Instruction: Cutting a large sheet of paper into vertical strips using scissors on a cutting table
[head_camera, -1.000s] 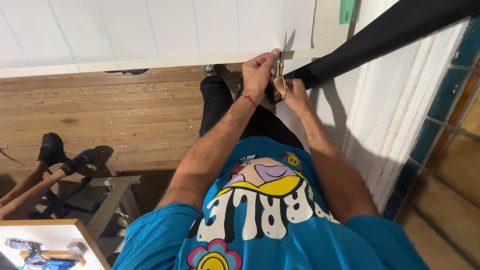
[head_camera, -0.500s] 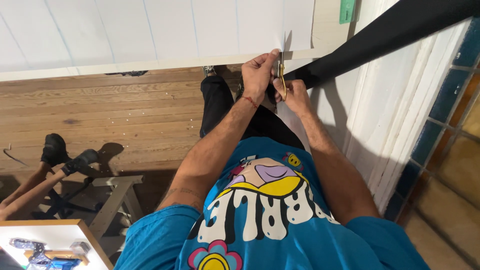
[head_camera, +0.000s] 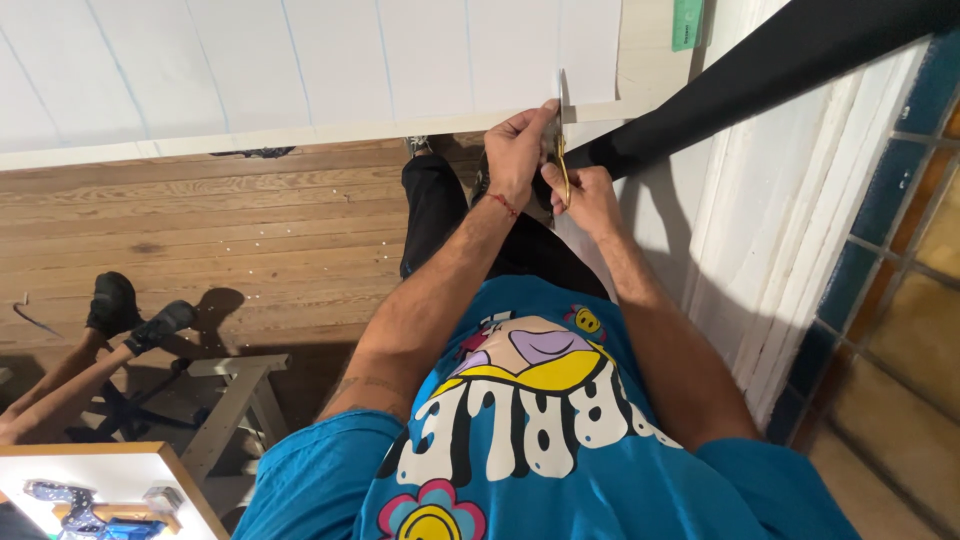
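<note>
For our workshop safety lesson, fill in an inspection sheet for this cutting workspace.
Surface: white sheet with faint lines, on a pale board.
Job's things: gold scissors at the sheet's near edge.
Clutter: green ruler on the board's far corner.
Hands: left hand pinches the sheet's edge; right hand holds the scissors.
Cables: nothing seen.
Surroundings: wooden floor, sawhorse, another person's legs, tiled wall.

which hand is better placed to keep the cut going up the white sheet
The right hand, probably: it grips the gold scissors right at the edge of the white sheet. The left hand pinches the sheet beside them, steadying it.
</note>
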